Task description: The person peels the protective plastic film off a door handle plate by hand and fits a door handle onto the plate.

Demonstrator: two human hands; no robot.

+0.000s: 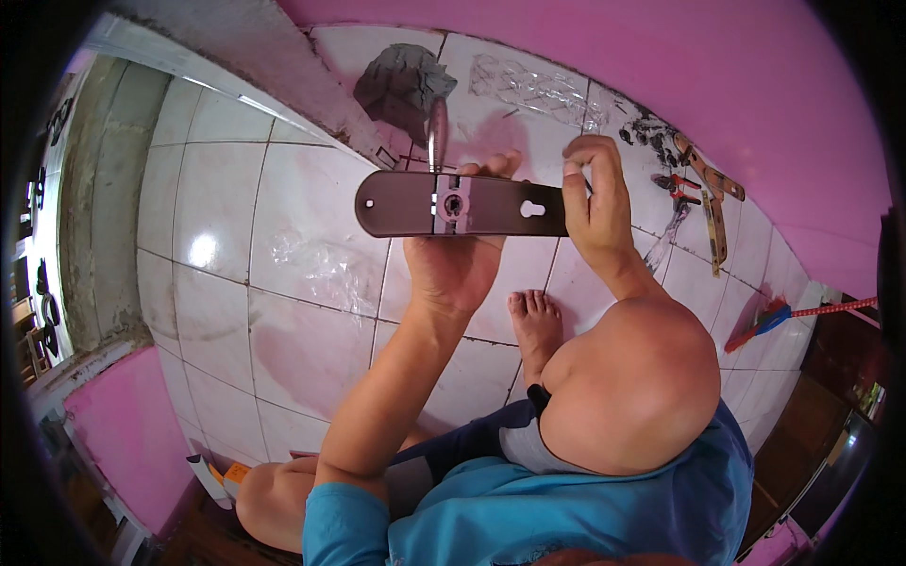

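My left hand (458, 269) is closed round a long dark brown door handle plate (495, 208) from beneath, its fingertips showing past the far edge. The plate lies level, with a keyhole cut-out towards the right and a round spindle socket near the middle. From behind it a shiny lever (437, 135) points away from me. My right hand (596, 198) is at the plate's right end, fingers curled and thumb near the index finger. Whatever these fingers pinch, if anything, is too small to make out.
Beyond the plate lie a crumpled grey cloth (404, 90) and clear plastic wrap (524, 90). Small dark hardware pieces (651, 137), red-handled pliers (676, 186) and a worn plate (714, 233) lie at the right by the pink wall (755, 104). More plastic (321, 269) is on the tiles.
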